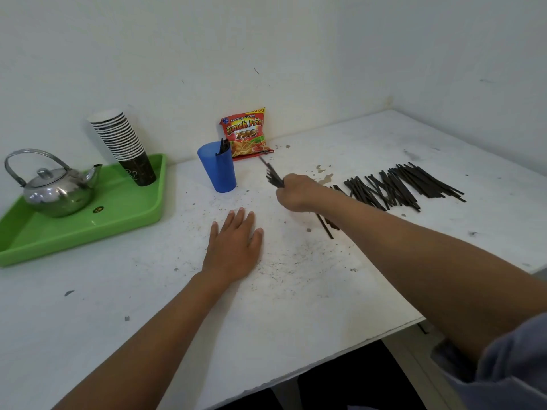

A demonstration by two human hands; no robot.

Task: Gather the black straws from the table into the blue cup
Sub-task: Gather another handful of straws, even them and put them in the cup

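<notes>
From the head camera, a worn white table (296,291) set into a corner of white walls carries everything. The right hand (296,192) is lifted just above the table, its fingers clenched around a small bundle of thin black plastic straws (273,176); the bundle's upper ends fan out toward the upper left, and its lower ends stick out below the wrist, near the tabletop. The left hand (235,247) lies flat, palm down, on the table with its fingers spread and released, holding nothing. The tall blue plastic cup (218,167) stands upright just left of the held bundle, apart from it, with a few black straws already leaning inside against its right rim. A loose row of black straws (402,184) lies scattered on the table to the right of the right hand. Behind the cup, a red and yellow snack packet (247,134) leans against the wall. At the left, a green plastic tray (88,229) holds a shiny steel kettle (56,187) and a leaning stack of paper cups (124,143).
</notes>
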